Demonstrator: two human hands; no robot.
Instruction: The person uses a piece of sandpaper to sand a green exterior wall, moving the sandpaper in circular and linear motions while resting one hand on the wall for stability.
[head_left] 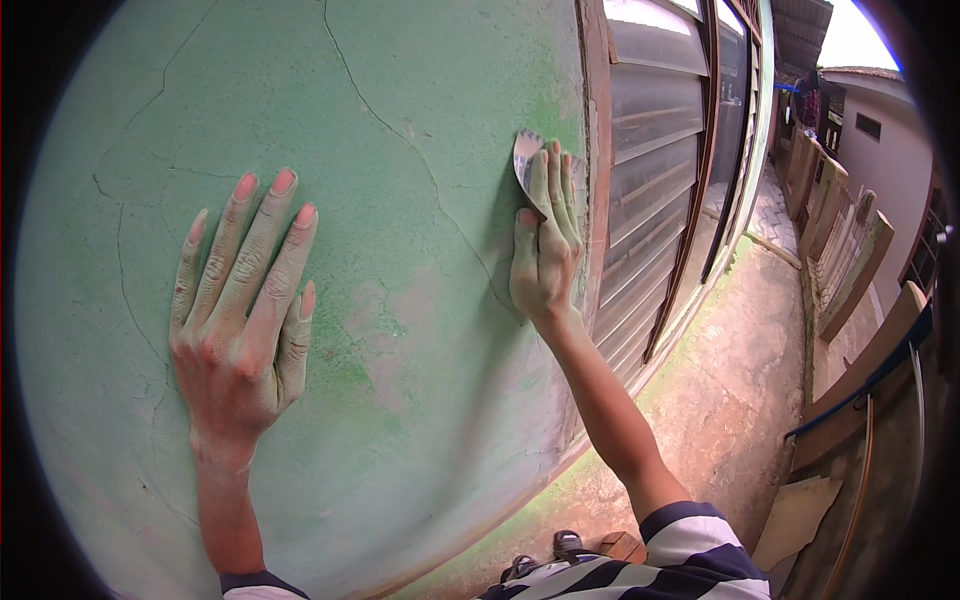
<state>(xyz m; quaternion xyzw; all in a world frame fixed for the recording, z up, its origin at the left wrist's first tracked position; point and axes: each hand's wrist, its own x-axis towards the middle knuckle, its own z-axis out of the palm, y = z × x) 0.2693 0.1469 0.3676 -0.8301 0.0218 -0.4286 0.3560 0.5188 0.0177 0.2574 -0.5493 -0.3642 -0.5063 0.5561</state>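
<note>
My left hand [240, 310] lies flat on a green painted wall [400, 80], fingers spread, holding nothing. It is dusted with green powder. My right hand [545, 250] presses a small sheet of sandpaper [524, 158] against the same wall, close to a brown window frame [597, 150]. The sheet's upper edge sticks out above my fingers; the rest is hidden under the hand. The wall shows cracks and worn pinkish patches [385, 330] between my hands.
A louvred window [650, 180] in brown wood runs right of the wall. A concrete path [720, 380] lies below, with my sandalled feet [545, 560]. Wooden boards [860, 280], a fence and a flat cardboard piece [795, 520] stand at the right.
</note>
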